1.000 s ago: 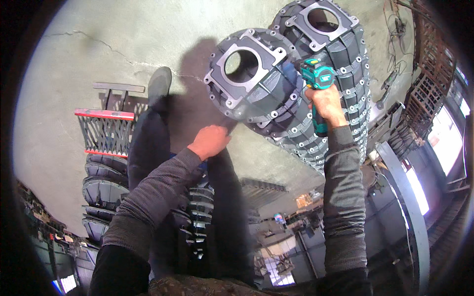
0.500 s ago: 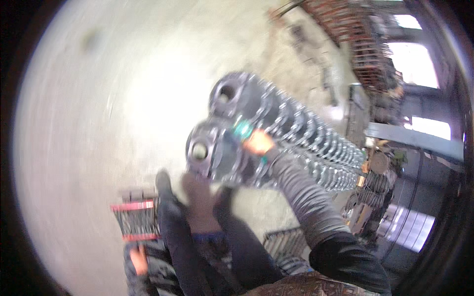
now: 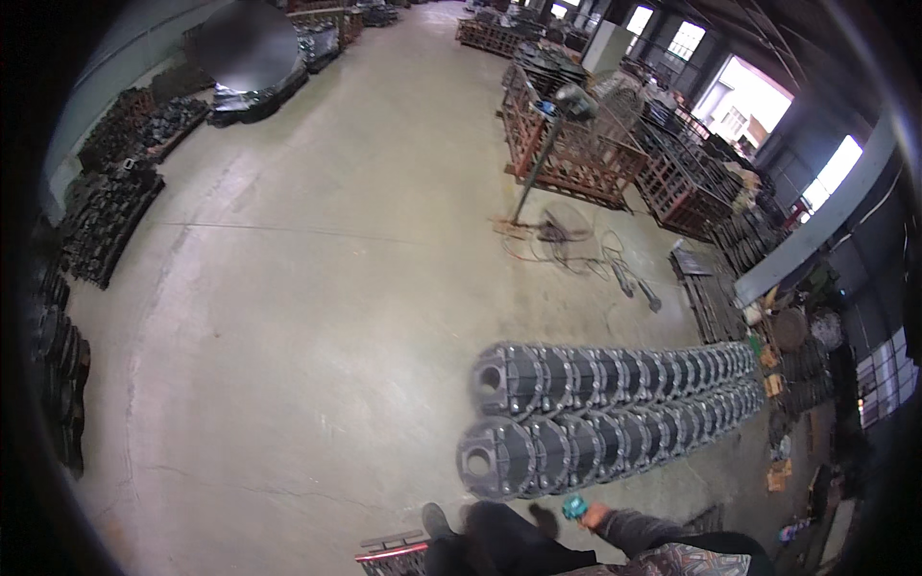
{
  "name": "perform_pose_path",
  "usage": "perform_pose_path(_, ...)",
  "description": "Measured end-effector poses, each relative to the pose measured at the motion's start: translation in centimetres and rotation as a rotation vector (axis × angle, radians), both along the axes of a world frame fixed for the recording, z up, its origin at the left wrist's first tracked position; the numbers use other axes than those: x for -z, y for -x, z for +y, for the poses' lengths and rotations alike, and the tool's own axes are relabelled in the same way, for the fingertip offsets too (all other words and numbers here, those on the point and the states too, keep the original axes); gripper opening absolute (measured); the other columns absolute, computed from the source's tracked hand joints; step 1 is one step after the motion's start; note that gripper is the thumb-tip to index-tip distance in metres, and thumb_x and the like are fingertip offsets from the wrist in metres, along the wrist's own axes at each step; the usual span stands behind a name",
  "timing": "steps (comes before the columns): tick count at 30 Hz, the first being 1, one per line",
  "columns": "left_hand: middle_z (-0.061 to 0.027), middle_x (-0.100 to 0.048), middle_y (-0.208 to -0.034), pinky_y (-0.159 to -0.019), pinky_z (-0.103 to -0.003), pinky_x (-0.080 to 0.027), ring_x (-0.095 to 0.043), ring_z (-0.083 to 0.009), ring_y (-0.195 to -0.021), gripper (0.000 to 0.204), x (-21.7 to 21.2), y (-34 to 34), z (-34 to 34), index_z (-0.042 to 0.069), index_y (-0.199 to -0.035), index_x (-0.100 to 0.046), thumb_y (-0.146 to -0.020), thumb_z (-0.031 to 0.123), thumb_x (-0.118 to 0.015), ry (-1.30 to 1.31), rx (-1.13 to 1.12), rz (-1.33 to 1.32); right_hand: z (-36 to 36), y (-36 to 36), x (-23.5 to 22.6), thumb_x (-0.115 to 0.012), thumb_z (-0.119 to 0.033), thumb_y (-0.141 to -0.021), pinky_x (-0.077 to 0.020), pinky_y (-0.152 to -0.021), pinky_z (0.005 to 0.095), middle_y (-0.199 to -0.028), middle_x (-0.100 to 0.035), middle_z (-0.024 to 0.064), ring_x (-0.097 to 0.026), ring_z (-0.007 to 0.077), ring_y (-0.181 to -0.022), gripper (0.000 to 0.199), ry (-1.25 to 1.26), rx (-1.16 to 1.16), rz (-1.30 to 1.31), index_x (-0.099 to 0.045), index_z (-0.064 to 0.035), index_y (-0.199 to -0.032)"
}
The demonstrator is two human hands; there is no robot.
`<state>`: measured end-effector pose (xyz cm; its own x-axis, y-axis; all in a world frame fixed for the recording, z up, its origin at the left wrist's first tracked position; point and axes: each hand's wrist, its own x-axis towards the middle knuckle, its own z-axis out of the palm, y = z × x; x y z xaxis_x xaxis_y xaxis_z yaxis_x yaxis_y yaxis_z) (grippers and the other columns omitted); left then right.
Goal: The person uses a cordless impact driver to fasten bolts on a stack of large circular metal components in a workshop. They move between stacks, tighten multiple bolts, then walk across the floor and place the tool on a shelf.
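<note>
My right hand (image 3: pixel 596 516), at the lower edge, is closed on a small teal object (image 3: pixel 574 506) whose kind I cannot make out. It hangs just this side of two long rows of grey ribbed metal housings. The near row (image 3: pixel 595 446) and the far row (image 3: pixel 615 372) lie side by side on the floor, and each shows a round hole in its left end. The hand appears apart from the housings. My left hand does not show. Near my shoes sits a rack with a red edge (image 3: pixel 392 551), partly cut off by the lower border.
A pole-mounted fan (image 3: pixel 534 178) stands ahead, with cables (image 3: pixel 615 259) on the floor beside it. Rust-red crates (image 3: pixel 576 165) of metal parts stand behind. Stacks of dark parts (image 3: pixel 110 216) line the left side. Beyond the rows' right end is a grey beam (image 3: pixel 816 226).
My view has swung up and away, so the rows now lie lower and farther off. My right hand has come back from the housings with the teal object. My left hand has left view.
</note>
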<state>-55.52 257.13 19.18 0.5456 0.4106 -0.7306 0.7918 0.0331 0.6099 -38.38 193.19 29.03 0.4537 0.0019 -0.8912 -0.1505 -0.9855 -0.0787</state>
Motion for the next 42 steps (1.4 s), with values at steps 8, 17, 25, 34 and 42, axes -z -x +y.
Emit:
perform_pose_path(8,-0.0163,-0.074,-0.091,-0.069,-0.044,-0.053,-0.067,-0.0293,-0.076,0.045,-3.5,-9.8,7.9,-0.002,-0.11,-0.07,-0.107,0.038,-0.05,0.02,-0.029,-0.084,4.4,-0.3,2.6,-0.077,-0.042,-0.088,-0.059,-0.077,0.047,-0.095,-0.08,0.0133,-0.077,0.0291,-0.09,0.033,-0.129,-0.187,0.279,-0.084,-0.0151,-0.106)
perform_pose_path(17,-0.0144,-0.072,-0.091,-0.064,-0.042,-0.052,-0.063,-0.0273,-0.073,0.048,-3.8,-13.4,17.2,0.0,-0.111,-0.069,-0.107,0.042,-0.046,0.037,-0.134,0.012,21.0,-17.1,2.3,-0.078,-0.039,-0.087,-0.0594,-0.078,0.0475,-0.095,-0.08,0.0131,-0.077,0.0299,-0.09,0.032,-0.129,0.327,0.123,-0.083,-0.0156,-0.107)
perform_pose_path(25,-0.0123,-0.066,-0.089,-0.059,-0.043,-0.047,-0.056,-0.0279,-0.069,0.057,-5.1,-6.9,24.2,0.003,-0.115,-0.068,-0.107,0.051,-0.038,0.36,-0.262,-0.122,29.2,-24.5,0.9,-0.079,-0.037,-0.086,-0.0598,-0.078,0.048,-0.096,-0.08,0.0129,-0.077,0.0306,-0.09,0.031,-0.158,0.472,0.068,-0.082,-0.016,-0.109)
perform_pose_path(34,-0.014,-0.07,-0.093,-0.069,-0.047,-0.05,-0.062,-0.0312,-0.078,0.045,-3.2,-37.1,31.6,0.006,-0.112,-0.071,-0.103,0.043,-0.049,0.028,0.056,-0.079,40.6,-31.0,0.4,-0.08,-0.035,-0.085,-0.0603,-0.079,0.0485,-0.097,-0.08,0.0126,-0.077,0.0314,-0.09,0.031,-0.185,0.618,0.006,-0.082,-0.0165,-0.11)
perform_pose_path(42,-0.0142,-0.071,-0.094,-0.07,-0.046,-0.051,-0.063,-0.0311,-0.079,0.042,-8.3,-54.2,36.8,0.006,-0.112,-0.071,-0.102,0.041,-0.05,0.091,0.255,-0.195,48.6,-34.3,-2.0,-0.081,-0.032,-0.085,-0.0607,-0.08,0.049,-0.098,-0.08,0.0124,-0.077,0.0321,-0.09,0.031,-0.241,0.83,-0.073,-0.081,-0.017,-0.112)
